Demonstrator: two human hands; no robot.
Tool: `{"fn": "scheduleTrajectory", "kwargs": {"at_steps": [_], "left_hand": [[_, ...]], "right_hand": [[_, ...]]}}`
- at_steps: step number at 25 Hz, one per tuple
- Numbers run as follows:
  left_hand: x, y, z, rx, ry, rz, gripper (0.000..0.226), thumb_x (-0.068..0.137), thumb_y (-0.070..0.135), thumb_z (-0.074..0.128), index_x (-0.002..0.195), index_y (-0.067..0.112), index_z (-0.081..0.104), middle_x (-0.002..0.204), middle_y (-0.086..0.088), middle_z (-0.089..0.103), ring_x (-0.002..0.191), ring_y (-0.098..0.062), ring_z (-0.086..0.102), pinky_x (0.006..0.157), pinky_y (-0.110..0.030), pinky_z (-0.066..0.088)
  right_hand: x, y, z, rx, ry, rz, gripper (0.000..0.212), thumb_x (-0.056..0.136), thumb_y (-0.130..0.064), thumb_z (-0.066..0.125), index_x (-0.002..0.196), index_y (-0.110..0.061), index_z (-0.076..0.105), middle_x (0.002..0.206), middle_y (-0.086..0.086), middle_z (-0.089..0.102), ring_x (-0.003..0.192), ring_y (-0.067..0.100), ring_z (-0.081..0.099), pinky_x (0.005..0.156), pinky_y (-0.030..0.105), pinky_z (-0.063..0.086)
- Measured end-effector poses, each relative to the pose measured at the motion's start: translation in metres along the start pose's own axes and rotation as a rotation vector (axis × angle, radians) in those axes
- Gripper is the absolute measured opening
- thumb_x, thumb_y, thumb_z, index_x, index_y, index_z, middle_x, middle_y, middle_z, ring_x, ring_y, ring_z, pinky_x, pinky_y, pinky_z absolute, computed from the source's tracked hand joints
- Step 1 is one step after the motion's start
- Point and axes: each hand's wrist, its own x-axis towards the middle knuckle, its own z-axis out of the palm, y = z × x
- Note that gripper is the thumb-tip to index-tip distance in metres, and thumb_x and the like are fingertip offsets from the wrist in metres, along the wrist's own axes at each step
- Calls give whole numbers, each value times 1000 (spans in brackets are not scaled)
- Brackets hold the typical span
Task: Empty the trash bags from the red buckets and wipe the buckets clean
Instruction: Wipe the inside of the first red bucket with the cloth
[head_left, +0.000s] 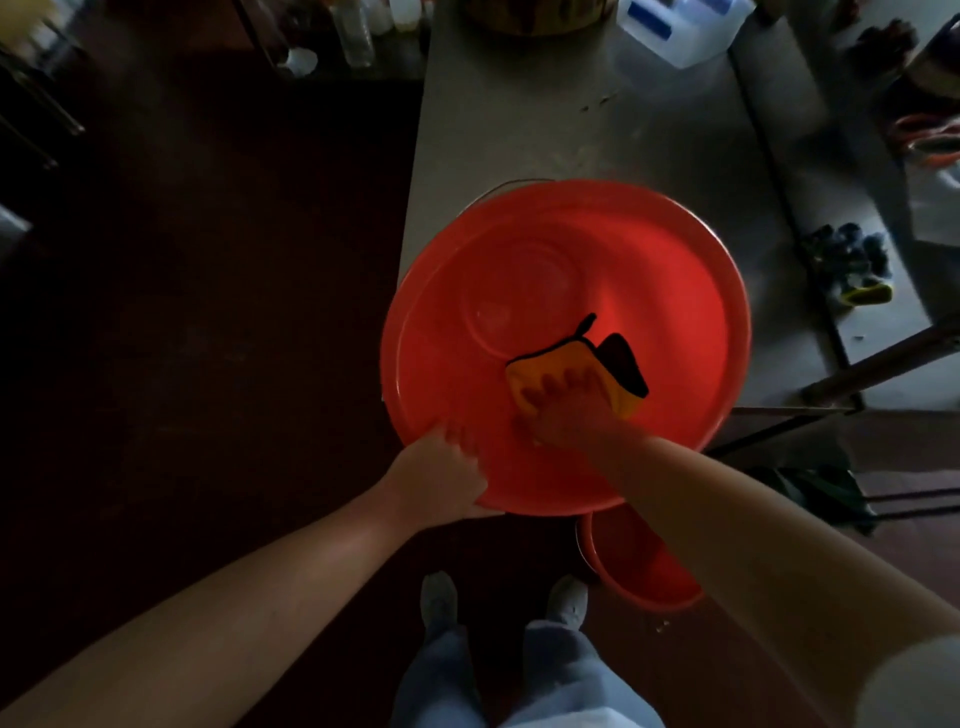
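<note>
Red plastic fills the middle of the view: a big red bucket (566, 291), tipped so its open mouth faces the camera, leaning on the near left corner of the grey metal desk (561, 130). No trash bag shows inside it, so the emptying step looks done for this one and the wiping is under way. A second red bucket (639, 566) sits on the dark floor just below and to the right, near the person's feet; whether it has been emptied or wiped is hard to tell in the dim light, since the right forearm crosses it.

Judging by its thin wall and glossy sheen, the large bucket should be light, fairly stiff at the rim, springy along the sides, and slippery where damp. The rolled rim is the sensible place to hold, because the smooth wall offers nothing to catch.

The left hand (441, 478) does that, closed over the near rim with fingers curled inside and thumb beneath, steadying the tilt. The right hand (566, 410) reaches inside, fingers spread and pressing on a yellow cloth (540, 369) with dark edging, flat against the lower inner wall just right of the round base. The cloth is soft and folded, one dark corner flipped up at its far right.
</note>
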Motion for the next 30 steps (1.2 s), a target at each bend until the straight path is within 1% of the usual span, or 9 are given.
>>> {"fn": "scheduleTrajectory", "kwargs": {"at_steps": [3,6,8,11,15,19,22,26,30], "left_hand": [[-3,5,0,15,-19,-35,85,85,80,35,84,5,74,91,-22,72,86,-37,67,81,-44,52],[0,5,-3,-19,-23,-20,82,86,80,36,81,7,73,89,-22,71,86,-37,66,82,-45,50],[-1,1,-6,-15,-23,-7,80,86,80,37,77,9,72,83,-19,70,81,-33,65,80,-44,50],[-1,-6,-6,-36,-17,32,76,87,80,37,72,14,72,78,-13,70,76,-30,65,76,-41,49],[1,-5,-5,8,-34,55,79,88,79,34,81,11,74,86,-18,71,83,-34,67,83,-44,50],[2,-4,2,49,-43,54,82,88,78,32,82,8,75,89,-21,72,85,-37,68,82,-44,53],[3,-11,0,27,-42,34,81,86,79,37,80,7,74,85,-20,71,82,-35,68,78,-41,54],[2,-22,-6,-2,-89,30,77,84,82,40,73,13,71,74,-11,69,71,-29,65,69,-34,49],[11,-41,-30,3,-164,116,73,91,78,31,81,16,70,82,-6,72,74,-26,68,73,-35,47]], "right_hand": [[-33,-11,-2,-32,-68,25,96,75,-77,-8,156,-35,24,164,7,23,147,42,21,117,59,10],[-80,-22,-12,-20,-146,35,76,92,-74,9,159,-38,13,169,3,9,153,39,6,120,59,2],[-98,-26,-16,-2,-170,53,73,95,-74,14,159,-39,11,169,1,6,154,38,2,120,58,0],[-95,-27,-22,30,-166,70,70,96,-72,13,158,-40,14,169,0,9,153,38,4,120,58,1],[-53,-17,-13,38,-127,76,69,96,-71,15,157,-39,19,168,0,14,153,38,8,120,58,4],[-1,-2,-5,12,-110,75,101,69,-80,-8,154,-38,27,165,3,22,151,40,14,120,58,6],[18,2,-17,-32,-168,74,81,89,-81,12,156,-38,25,165,2,23,150,37,18,120,56,8],[-14,-12,-34,-60,-224,-34,72,94,-75,26,157,-39,20,164,1,26,148,35,27,118,55,17],[-72,-23,-63,37,-316,-27,91,83,-91,19,159,-44,7,169,-8,9,155,28,13,121,55,10]]}}
